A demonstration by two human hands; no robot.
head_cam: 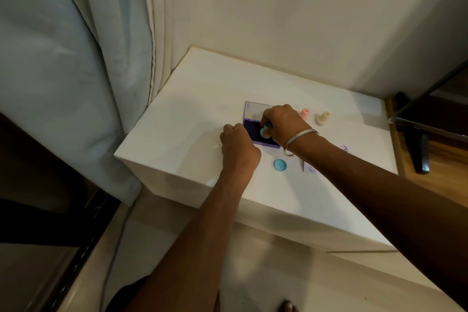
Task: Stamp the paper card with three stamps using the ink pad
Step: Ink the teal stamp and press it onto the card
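On the white table (192, 109) lies a purple ink pad (254, 132) with its clear lid (253, 110) folded back. My right hand (283, 121) grips a light blue stamp (265, 131) and presses its face onto the dark ink. My left hand (238, 144) is curled against the pad's left edge. A blue round cap (280, 165) lies in front of the pad. A pink stamp (304, 114) and a cream stamp (323, 118) stand upright behind my right wrist. The paper card (311, 167), with purple prints on it, is mostly hidden under my right forearm.
A curtain (76, 71) hangs at the left of the table and a cream wall stands behind it. At the right, a dark metal frame (420, 152) stands over a wooden floor. The table's front edge runs near my forearms.
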